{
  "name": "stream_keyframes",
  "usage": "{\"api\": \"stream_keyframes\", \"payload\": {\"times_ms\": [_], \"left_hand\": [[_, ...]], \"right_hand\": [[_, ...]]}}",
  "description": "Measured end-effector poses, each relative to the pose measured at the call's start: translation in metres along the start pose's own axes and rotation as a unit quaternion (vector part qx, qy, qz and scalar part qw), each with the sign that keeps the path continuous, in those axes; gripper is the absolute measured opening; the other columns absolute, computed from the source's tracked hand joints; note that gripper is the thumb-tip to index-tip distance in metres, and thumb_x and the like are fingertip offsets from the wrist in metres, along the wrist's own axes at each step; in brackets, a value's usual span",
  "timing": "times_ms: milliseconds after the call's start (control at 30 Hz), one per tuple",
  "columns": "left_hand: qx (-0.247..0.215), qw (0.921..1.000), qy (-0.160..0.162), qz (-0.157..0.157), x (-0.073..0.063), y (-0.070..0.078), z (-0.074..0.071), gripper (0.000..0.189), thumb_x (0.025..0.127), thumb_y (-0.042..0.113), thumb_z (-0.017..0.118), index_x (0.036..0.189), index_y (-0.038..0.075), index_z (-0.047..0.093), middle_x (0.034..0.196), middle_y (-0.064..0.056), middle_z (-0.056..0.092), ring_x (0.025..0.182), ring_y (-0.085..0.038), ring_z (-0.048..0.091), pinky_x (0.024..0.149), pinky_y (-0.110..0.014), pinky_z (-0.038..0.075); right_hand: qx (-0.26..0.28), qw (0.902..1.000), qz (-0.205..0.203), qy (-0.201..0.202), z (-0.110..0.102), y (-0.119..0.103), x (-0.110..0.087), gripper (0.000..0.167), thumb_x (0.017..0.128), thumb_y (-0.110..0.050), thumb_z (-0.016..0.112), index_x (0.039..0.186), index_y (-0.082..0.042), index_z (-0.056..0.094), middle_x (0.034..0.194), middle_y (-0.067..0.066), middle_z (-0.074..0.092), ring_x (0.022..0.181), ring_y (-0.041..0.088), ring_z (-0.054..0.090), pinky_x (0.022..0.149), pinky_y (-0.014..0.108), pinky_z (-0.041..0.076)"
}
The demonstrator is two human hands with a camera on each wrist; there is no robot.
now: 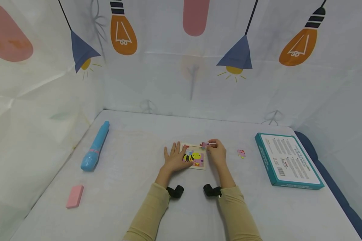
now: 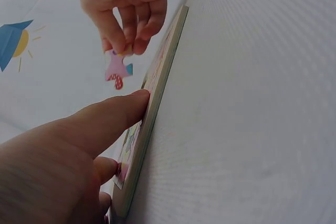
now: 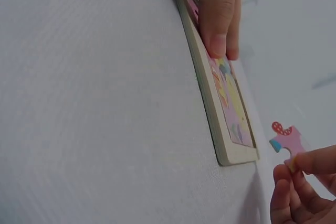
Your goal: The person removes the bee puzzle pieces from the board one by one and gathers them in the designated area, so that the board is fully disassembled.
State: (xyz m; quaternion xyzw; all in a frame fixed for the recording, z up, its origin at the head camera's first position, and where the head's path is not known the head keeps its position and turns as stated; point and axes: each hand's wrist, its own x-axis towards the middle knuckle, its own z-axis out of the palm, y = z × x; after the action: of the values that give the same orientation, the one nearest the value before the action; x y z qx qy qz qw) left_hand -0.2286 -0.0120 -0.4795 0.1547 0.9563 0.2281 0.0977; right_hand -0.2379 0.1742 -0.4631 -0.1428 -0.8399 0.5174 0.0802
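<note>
A small wooden jigsaw tray [image 1: 201, 167] with a bee picture lies on the table in front of the person. The left hand [image 1: 175, 161] rests on its left part with fingers spread, the thumb pressing the picture near the lower edge. Between thumb and fingertips the right hand [image 1: 218, 153] pinches a pink puzzle piece [image 2: 116, 66] by one end, held up over the tray's upper right corner. Red with white dots marks one knob of that piece, and a blue patch its side. Another pink puzzle piece [image 1: 241, 153] lies on the table to the right.
A teal and white box [image 1: 289, 160] lies at the right side of the table. On the left are a blue bottle-shaped object [image 1: 95, 146] and a pink block [image 1: 74, 196]. White sheets printed with lamps hang behind and at the sides.
</note>
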Motion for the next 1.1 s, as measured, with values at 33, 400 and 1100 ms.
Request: {"api": "stream_keyframes", "payload": {"times_ms": [33, 400, 1100], "left_hand": [[-0.001, 1.0, 0.002, 0.001, 0.0, 0.0, 0.0, 0.083, 0.082, 0.057, 0.056, 0.147, 0.014, 0.027, 0.154, -0.015, 0.007, 0.142, -0.03, 0.0, 0.106, -0.058, -0.009], [0.009, 1.0, 0.001, -0.001, 0.0, 0.0, 0.0, 0.084, 0.082, 0.058, 0.055, 0.147, 0.015, 0.025, 0.154, -0.014, 0.006, 0.142, -0.029, -0.001, 0.107, -0.058, -0.009], [0.003, 1.0, 0.0, 0.004, -0.001, 0.001, -0.001, 0.085, 0.082, 0.058, 0.055, 0.147, 0.014, 0.025, 0.154, -0.015, 0.006, 0.142, -0.03, -0.001, 0.106, -0.058, -0.009]], "right_hand": [[0.001, 1.0, 0.0, 0.003, -0.002, 0.001, 0.001, 0.022, 0.087, -0.009, 0.056, 0.108, -0.004, 0.059, 0.091, 0.014, 0.059, 0.075, 0.019, 0.054, 0.062, 0.022, 0.042], [-0.007, 0.9989, 0.021, 0.041, -0.03, 0.014, 0.008, 0.027, 0.084, -0.007, 0.058, 0.11, -0.001, 0.061, 0.086, 0.011, 0.062, 0.063, 0.005, 0.051, 0.058, 0.019, 0.041], [-0.068, 0.9896, 0.107, 0.068, -0.072, 0.03, 0.011, 0.028, 0.088, -0.014, 0.057, 0.113, -0.001, 0.059, 0.096, 0.016, 0.06, 0.078, 0.021, 0.054, 0.062, 0.023, 0.042]]}}
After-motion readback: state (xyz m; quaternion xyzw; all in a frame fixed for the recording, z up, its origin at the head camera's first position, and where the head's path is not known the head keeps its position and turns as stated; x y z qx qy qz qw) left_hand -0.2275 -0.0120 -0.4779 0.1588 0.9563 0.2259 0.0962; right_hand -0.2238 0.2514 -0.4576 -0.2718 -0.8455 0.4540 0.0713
